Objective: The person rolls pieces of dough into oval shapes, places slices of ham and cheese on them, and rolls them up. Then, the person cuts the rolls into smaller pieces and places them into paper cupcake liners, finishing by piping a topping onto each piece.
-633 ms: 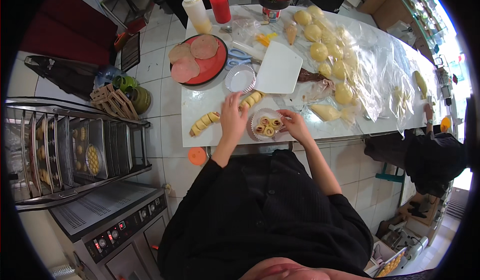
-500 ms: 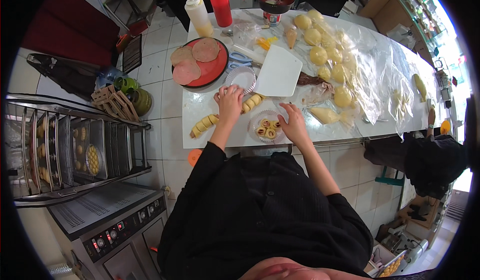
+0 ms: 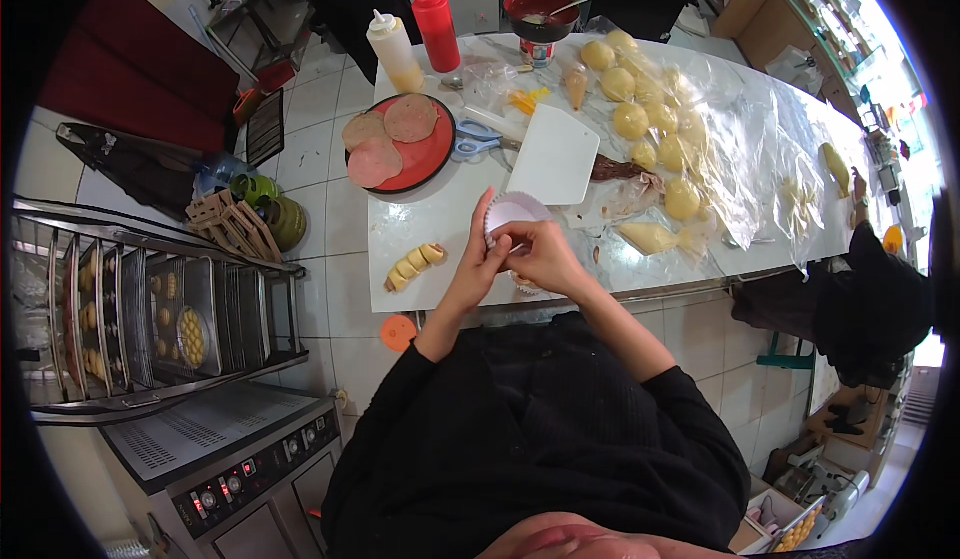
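My left hand [image 3: 482,271] grips a white fluted paper baking cup [image 3: 518,209] above the table's near edge, thumb and fingers on its side. My right hand [image 3: 548,261] meets it there, fingers pinched at the cup's rim. Just below the hands, another paper cup [image 3: 527,288] is mostly covered; earlier it showed small filled dough rolls inside. Left of my hands lies a sliced length of rolled dough [image 3: 414,266]. The second dough roll is hidden behind my hands.
Beyond my hands lie a white dough scraper [image 3: 555,159], blue-handled scissors [image 3: 478,139] and a red plate [image 3: 428,157] with round meat slices. Dough balls [image 3: 630,120] under plastic and a piping bag [image 3: 648,236] sit at right. Squeeze bottles [image 3: 436,29] stand at the far left.
My left hand has lifted the paper cup from beside the plate and brought it nearer me. My right hand has moved left from the filled cup to meet it.
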The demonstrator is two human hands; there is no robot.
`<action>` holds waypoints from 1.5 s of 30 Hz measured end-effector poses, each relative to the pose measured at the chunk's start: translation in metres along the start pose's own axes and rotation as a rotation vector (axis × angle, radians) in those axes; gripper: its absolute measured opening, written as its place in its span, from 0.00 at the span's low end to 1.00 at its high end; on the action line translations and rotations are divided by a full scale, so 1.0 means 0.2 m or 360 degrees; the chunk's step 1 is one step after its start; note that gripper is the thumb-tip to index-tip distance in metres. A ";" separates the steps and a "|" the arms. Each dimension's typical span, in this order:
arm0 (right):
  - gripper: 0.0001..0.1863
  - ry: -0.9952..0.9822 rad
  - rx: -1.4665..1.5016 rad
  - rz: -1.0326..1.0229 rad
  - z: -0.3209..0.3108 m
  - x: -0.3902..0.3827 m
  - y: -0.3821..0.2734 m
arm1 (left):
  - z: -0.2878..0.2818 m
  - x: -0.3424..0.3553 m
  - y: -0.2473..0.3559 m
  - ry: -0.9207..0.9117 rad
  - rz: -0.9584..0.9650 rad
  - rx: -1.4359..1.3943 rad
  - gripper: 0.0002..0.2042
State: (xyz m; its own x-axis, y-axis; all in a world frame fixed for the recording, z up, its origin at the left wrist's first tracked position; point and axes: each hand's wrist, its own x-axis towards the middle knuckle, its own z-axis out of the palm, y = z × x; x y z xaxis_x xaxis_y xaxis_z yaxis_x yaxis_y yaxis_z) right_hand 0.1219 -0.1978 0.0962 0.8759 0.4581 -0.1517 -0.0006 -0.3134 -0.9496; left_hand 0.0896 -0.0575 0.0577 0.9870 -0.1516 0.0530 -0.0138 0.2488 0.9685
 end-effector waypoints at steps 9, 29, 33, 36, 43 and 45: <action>0.20 -0.0725 0.0875 -0.0096 -0.07 0.04 0.22 | -0.01 -0.04 0.11 -0.0421 -0.0328 -0.0243 0.34; 0.05 0.1074 0.0734 -0.0563 -0.20 0.00 0.25 | -0.20 0.46 -0.06 -0.0167 -0.0671 -0.0376 0.32; 0.07 0.1096 0.0847 -0.0684 -0.28 -0.01 0.23 | -0.24 0.64 -0.21 0.0357 -0.0521 0.0122 0.30; 0.07 0.0994 0.0708 -0.0666 -0.23 -0.01 0.21 | -0.32 0.57 -0.37 0.0848 0.0062 0.1907 0.32; 0.10 0.0329 -0.0188 -0.0710 0.00 -0.04 0.22 | -0.05 -0.06 -0.02 0.0136 -0.0507 -0.0540 0.30; 0.11 -0.0415 -0.0441 -0.0810 0.07 -0.01 0.23 | -0.15 -0.17 -0.10 0.0164 -0.0552 -0.0520 0.28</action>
State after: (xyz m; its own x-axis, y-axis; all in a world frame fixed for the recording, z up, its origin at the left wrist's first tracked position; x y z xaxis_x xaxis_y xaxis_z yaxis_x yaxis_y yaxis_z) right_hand 0.1134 -0.2007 0.0479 0.5875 0.7828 0.2050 0.5402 -0.1907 -0.8197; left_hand 0.0611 -0.0294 0.0297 0.9355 -0.1872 -0.2996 0.3533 0.4904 0.7967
